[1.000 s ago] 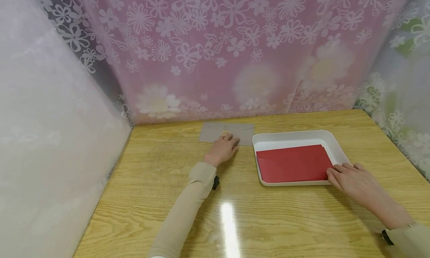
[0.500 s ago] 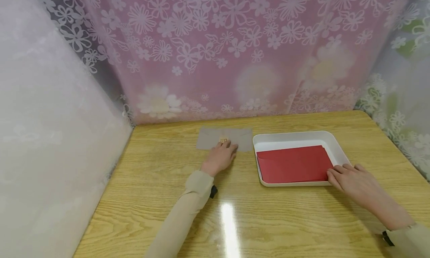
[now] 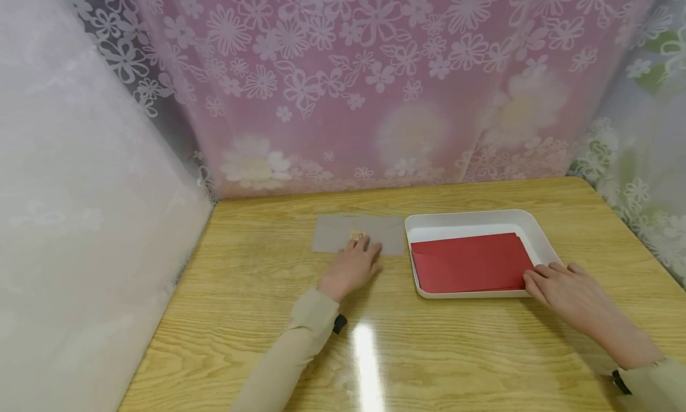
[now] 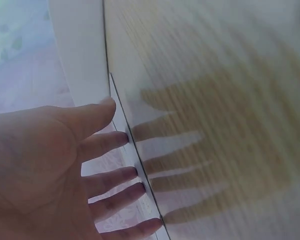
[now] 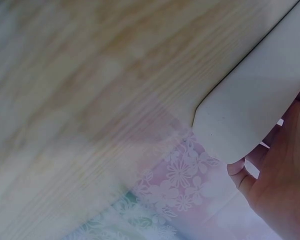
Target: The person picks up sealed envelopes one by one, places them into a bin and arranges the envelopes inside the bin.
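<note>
A pale grey envelope point(image 3: 329, 236) with a small gold sticker point(image 3: 357, 235) lies flat on the table, left of the white tray point(image 3: 455, 220). My left hand point(image 3: 349, 271) rests on its near edge with fingers stretched out; the left wrist view shows the fingertips touching the envelope, thumb apart. Several red envelopes point(image 3: 471, 263) lie stacked inside the tray, though how many is hidden. At the tray's near right corner, my right hand point(image 3: 576, 299) grips the rim. From below, in the right wrist view, its fingers bend over the tray wall point(image 5: 245, 105).
The wooden table point(image 3: 241, 317) carries a bright light reflection near its front. A pink flowered curtain point(image 3: 343, 102) hangs along the back edge. White sheeting point(image 3: 96, 233) closes the left side, and a flowered curtain point(image 3: 638, 162) hangs at the right.
My left hand has drawn the grey envelope nearer to me across the table, with the fingers on it throughout. The right hand and the tray stay practically where they were.
</note>
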{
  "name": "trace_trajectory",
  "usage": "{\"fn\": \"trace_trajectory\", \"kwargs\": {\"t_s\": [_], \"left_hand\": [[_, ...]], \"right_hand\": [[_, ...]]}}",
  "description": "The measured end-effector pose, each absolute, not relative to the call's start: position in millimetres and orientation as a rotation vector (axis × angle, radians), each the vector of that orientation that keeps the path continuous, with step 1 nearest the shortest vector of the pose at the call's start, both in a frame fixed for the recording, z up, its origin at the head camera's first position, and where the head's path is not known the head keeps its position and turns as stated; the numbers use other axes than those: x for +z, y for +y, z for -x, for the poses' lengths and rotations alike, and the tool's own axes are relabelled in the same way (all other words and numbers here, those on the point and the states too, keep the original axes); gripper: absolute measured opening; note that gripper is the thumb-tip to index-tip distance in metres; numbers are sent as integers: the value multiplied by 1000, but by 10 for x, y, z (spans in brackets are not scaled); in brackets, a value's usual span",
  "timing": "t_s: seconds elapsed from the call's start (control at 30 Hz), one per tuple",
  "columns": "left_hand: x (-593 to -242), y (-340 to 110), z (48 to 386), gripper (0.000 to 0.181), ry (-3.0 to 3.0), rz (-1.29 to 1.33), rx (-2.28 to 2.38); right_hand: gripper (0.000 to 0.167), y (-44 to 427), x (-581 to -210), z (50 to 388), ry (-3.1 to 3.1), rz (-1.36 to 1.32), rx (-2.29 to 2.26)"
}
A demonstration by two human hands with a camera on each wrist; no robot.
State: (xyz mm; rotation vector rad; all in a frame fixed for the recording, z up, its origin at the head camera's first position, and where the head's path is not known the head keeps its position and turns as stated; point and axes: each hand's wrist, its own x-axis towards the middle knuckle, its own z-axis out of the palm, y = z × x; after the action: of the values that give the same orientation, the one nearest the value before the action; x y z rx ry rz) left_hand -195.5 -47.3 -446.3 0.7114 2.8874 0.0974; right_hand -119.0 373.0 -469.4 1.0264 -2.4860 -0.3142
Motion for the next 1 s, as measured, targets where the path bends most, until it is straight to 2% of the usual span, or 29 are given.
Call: {"fn": "trace_trajectory", "kwargs": {"t_s": [0.7,1.0], "left_hand": [[-4485,-431,1484,65,2954,-704,-8],[-4475,-406,1301,66,2991,-710,-109]], "right_hand": [[72,3740,-4690,1190,-2496,-1022,-294],[83,3718,-4684,1198,-2502,-1008,-271]]}}
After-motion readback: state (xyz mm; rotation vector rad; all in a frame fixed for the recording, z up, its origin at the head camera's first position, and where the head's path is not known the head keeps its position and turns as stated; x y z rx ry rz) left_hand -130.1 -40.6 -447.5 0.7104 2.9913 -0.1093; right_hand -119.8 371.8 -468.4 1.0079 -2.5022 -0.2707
